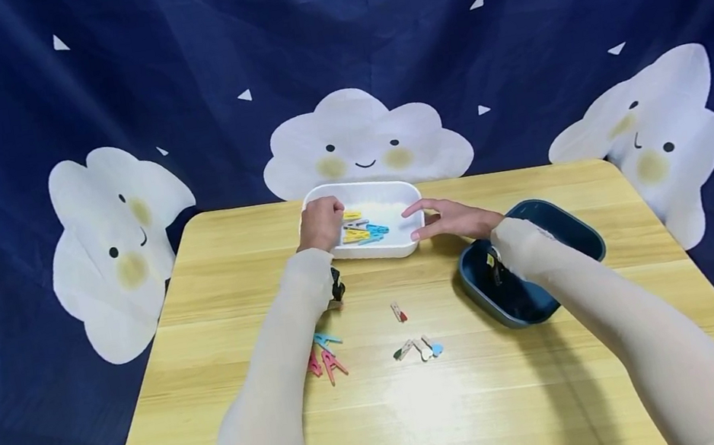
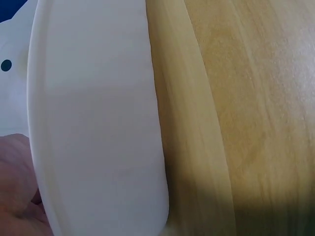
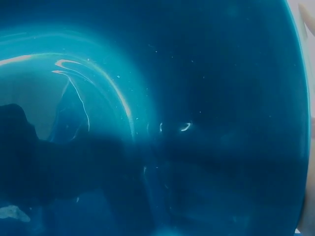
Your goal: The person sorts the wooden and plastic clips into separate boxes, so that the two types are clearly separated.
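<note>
A white plastic bin (image 1: 378, 251) sits near the far table edge, with several yellow and blue clothespins (image 1: 366, 233) inside it. My left hand (image 1: 321, 224) is over the bin's left end with its fingers curled; what lies inside the fingers is hidden. In the left wrist view, that hand (image 2: 17, 189) shows beyond the rim of the bin's outer wall (image 2: 98, 113). My right hand (image 1: 457, 220) is at the bin's right end, thumb and forefinger spread apart over the rim, with no clothespin visible between them.
A dark blue bin (image 1: 505, 314) lies under my right forearm; its glossy wall (image 3: 221, 98) fills the right wrist view. Pink and blue plastic clothespins (image 1: 331, 365) lie beside my left forearm. Several small wooden pegs (image 1: 399, 312) with coloured shapes lie mid-table.
</note>
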Available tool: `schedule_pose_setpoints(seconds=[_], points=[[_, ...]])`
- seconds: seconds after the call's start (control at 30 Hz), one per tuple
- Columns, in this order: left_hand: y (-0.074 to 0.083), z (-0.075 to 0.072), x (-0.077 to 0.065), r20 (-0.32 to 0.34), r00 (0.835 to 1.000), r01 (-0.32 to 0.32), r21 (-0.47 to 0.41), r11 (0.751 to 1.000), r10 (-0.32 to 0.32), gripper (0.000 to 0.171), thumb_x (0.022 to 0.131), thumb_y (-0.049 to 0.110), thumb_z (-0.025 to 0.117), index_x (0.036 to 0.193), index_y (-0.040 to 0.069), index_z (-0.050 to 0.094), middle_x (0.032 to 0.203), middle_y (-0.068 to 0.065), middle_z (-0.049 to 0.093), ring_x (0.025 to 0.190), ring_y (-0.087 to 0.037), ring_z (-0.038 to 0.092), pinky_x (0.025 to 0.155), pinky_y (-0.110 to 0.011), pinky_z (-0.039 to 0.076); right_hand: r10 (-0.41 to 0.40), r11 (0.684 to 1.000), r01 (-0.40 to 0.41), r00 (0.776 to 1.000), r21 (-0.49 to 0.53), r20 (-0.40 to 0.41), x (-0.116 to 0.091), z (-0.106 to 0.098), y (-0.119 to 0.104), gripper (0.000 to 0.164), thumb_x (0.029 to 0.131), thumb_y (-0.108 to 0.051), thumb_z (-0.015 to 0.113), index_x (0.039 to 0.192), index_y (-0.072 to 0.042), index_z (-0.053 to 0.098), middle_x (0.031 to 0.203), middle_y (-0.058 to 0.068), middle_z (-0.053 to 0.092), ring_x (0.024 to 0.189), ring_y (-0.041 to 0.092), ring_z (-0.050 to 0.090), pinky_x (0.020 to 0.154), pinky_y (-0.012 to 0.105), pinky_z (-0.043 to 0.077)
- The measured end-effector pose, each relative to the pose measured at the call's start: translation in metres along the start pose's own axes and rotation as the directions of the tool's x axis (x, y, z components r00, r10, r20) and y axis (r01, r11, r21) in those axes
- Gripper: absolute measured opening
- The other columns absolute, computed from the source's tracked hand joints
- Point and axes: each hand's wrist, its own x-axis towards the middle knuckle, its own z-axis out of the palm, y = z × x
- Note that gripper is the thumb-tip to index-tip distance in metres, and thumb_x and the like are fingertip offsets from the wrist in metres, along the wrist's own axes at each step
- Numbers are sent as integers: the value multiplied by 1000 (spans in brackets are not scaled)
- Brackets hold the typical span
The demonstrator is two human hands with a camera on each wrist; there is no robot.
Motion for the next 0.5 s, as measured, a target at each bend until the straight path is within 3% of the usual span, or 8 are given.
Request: schedule_pose_setpoints(seconds=[0.3,0.5], points=[[-6,-8,-2,0,1000,-30,-27,999,30,24,114,18,58,128,10,76,126,-5,74,114,-25,67,109,-44,55,0,1000,0,1000,-2,-3,-1,1,-2,67,98,-37,81,157,-20,54,181,11,18,165,43,21,133,69,12],[-15,-17,-8,-19,995,-100,-49,994,99,20,111,18,62,121,9,77,118,-7,76,111,-26,66,107,-44,53,5,1000,-5,1000,-4,-5,0,2,-1,67,98,-38,81,157,-21,54,181,11,19,165,43,20,133,69,12]])
